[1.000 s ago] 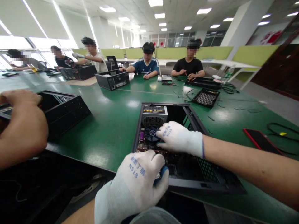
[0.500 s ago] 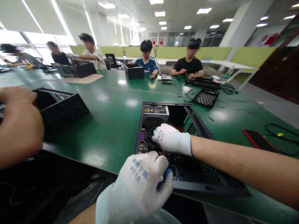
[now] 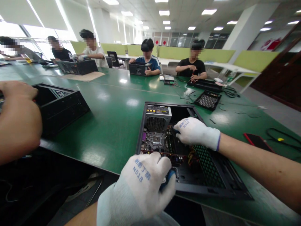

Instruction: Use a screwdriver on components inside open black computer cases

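An open black computer case [image 3: 140, 138] lies in front of me. Inside, the bare CPU socket [image 3: 157, 140] shows on the motherboard [image 3: 148, 145], below a silver power supply [image 3: 169, 117]. My right hand [image 3: 194, 131], in a white glove, is over the case to the right of the socket. Its fingers are closed on a dark CPU fan [image 3: 173, 131], mostly hidden beneath the glove. At the case's near edge my gloved left hand [image 3: 145, 179] is curled around something dark blue [image 3: 168, 179], whose kind I cannot make out.
Another person's arm [image 3: 21, 116] reaches over a second black case [image 3: 63, 113] at left. A perforated black panel [image 3: 208, 99], a red-edged dark flat object [image 3: 257, 141] and cables [image 3: 282, 138] lie on the green table [image 3: 113, 116]. Several people work across it.
My right hand has moved right and slightly up, taking the fan off the motherboard and exposing the socket. My left hand has barely moved.
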`<state>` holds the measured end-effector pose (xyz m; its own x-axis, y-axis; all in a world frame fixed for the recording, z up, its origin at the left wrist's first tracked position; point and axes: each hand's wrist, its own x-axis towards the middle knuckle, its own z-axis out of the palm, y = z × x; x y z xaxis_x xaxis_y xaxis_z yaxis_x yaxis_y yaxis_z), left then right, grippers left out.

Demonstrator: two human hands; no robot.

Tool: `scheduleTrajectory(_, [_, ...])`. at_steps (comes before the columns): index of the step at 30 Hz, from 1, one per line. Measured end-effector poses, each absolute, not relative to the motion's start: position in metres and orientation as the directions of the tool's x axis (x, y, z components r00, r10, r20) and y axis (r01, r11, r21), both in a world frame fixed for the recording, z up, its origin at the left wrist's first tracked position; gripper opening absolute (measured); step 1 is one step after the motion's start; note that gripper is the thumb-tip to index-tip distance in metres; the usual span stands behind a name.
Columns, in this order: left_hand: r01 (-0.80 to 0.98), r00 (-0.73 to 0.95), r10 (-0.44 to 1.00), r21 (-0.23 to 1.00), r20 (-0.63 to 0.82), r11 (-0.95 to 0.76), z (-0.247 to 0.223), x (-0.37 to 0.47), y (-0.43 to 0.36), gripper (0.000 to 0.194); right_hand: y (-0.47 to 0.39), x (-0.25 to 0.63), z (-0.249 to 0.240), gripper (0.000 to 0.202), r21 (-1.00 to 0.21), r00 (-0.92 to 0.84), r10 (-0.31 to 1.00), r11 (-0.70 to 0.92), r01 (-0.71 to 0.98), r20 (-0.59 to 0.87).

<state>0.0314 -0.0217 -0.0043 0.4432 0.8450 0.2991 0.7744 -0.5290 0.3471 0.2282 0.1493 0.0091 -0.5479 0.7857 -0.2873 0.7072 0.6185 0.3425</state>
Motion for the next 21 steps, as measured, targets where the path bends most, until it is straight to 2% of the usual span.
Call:
scheduleTrajectory(4, [0.779,0.440,0.847,0.341,0.299,-0.526,-0.007,0.031,-0.022,0.015,0.171,0.224,0.006,0.028,0.371,-0.466,0.835,0.548,0.750,-0.292])
scheduleTrajectory(13, [0.788,0.435,0.854,0.339,0.284,-0.514,-0.010,0.032,-0.022,0.014,0.201,0.207,-0.014,0.029,0.349,-0.440,0.849,0.523,0.778,-0.291])
scheduleTrajectory(17, [0.794,0.428,0.862,0.343,0.273,-0.502,-0.010,0.032,-0.022,0.014,0.193,0.215,-0.005,0.035,0.325,-0.473,0.861,0.509,0.797,-0.188])
scheduleTrajectory(21, [0.799,0.418,0.867,0.344,0.273,-0.493,-0.008,0.034,-0.021,0.015,0.179,0.238,0.012,0.047,0.272,-0.520,0.854,0.499,0.823,0.010])
